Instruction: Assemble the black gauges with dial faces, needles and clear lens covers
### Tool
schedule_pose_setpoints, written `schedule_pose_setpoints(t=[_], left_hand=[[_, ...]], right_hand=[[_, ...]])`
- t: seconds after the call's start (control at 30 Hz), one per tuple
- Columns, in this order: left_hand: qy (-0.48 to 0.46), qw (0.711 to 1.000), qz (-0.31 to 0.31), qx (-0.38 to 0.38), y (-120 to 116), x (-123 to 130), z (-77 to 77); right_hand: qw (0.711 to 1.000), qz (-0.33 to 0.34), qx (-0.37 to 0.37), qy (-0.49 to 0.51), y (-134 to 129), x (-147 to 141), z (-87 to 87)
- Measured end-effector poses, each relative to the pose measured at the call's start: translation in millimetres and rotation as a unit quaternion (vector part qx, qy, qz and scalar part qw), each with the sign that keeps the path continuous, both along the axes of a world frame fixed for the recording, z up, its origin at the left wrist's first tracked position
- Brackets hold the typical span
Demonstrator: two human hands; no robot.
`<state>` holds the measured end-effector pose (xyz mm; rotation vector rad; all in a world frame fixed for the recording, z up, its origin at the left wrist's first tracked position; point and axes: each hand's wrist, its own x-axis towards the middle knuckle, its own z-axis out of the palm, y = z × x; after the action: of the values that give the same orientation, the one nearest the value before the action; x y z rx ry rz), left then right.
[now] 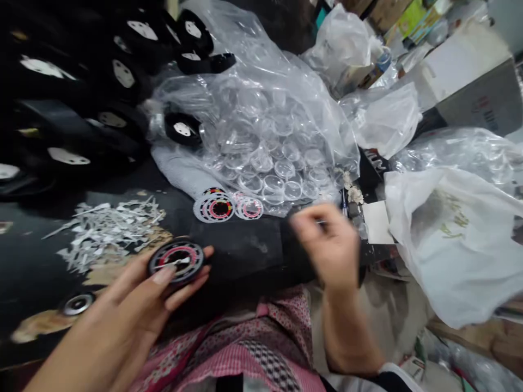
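My left hand (139,294) is closed around a round black dial gauge (176,261), face up. The thumb rests on its dial, beside a white pointer. To the right, my right hand (329,242) is raised over the table, blurred by motion. Its fingers are curled as in a pinch; a small shiny bit shows there, but I cannot make out what it is. A heap of whitish pointers (114,231) lies beyond the left hand. Printed dial discs (216,207) lie in overlapping stacks at mid table, next to clear round covers (281,169) in a plastic bag.
Many black gauge housings (122,73) are piled at the back left. A small black ring-shaped part (77,303) lies at the lower left. White plastic bags (457,239) and a cardboard box (469,71) crowd the right side. A screwdriver-like tool (344,201) lies near the right hand.
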<state>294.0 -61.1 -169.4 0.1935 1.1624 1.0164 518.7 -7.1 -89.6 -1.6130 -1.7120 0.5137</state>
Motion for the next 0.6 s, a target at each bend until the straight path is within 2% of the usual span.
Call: schedule_pose_setpoints(t=[0.03, 0.07, 0.1, 0.17, 0.27, 0.37, 0.5, 0.6], left_hand=[[-0.031, 0.999, 0.001, -0.006, 3, 5, 4.4], [-0.061, 0.998, -0.004, -0.014, 6, 11, 8.8], [-0.087, 0.996, -0.012, -0.024, 8, 15, 12.6], [-0.131, 0.990, -0.025, -0.047, 12, 23, 17.5], [-0.161, 0.985, -0.032, -0.052, 16, 27, 18.5], [-0.160, 0.986, -0.031, -0.039, 17, 27, 17.7], [-0.155, 0.987, -0.032, -0.019, 17, 27, 18.1], [-0.167, 0.985, -0.034, 0.004, 15, 28, 15.9]], right_hand=[[0.990, -0.119, 0.070, 0.000, 1, 22, -2.0], [0.975, -0.193, 0.105, 0.001, 3, 41, -6.9], [0.972, -0.211, 0.105, 0.015, 6, 58, -14.2], [0.971, -0.202, 0.059, 0.118, 15, 75, -31.3], [0.946, -0.161, 0.043, 0.277, 23, 59, -44.3], [0.924, -0.060, 0.035, 0.376, 20, 12, -33.4], [0.921, 0.118, -0.026, 0.371, 9, -49, -17.2], [0.930, 0.208, -0.038, 0.302, 6, -70, -17.6]])
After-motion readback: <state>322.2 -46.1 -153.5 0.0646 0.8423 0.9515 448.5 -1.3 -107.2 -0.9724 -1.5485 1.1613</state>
